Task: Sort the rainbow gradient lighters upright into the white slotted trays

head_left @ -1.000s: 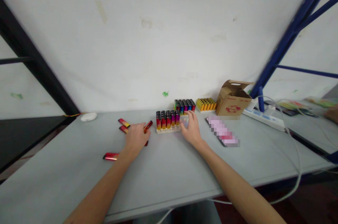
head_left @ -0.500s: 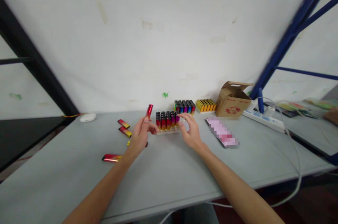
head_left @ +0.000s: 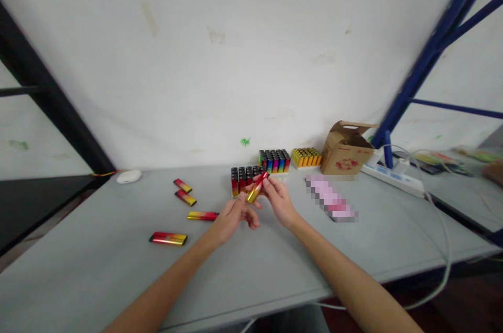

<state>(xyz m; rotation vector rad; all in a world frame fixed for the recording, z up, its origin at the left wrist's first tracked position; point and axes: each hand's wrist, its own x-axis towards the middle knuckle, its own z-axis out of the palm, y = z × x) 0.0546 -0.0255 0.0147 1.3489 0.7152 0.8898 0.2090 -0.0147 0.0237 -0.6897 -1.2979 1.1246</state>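
A red and gold cylinder (head_left: 257, 188) is tilted between both hands. My left hand (head_left: 234, 214) pinches its lower gold end, and my right hand (head_left: 278, 198) grips its upper red end. Just behind them a rack of upright black-topped red cylinders (head_left: 242, 178) is partly hidden by the hands. On the left of the table lie several red and yellow pieces, among them one by my left wrist (head_left: 202, 215) and a wider pair nearer the front (head_left: 168, 239).
Against the wall stand multicoloured cylinders (head_left: 275, 161), yellow cylinders (head_left: 307, 157) and an open cardboard box (head_left: 346, 152). A phone (head_left: 330, 198), a white power strip (head_left: 395, 179) and its cable are at the right; a white oval object (head_left: 129, 176) is at the back left.
My left hand has moved right with the cylinder, away from the loose pieces. My right hand has come off the rack's right side and closed on the cylinder's upper end.
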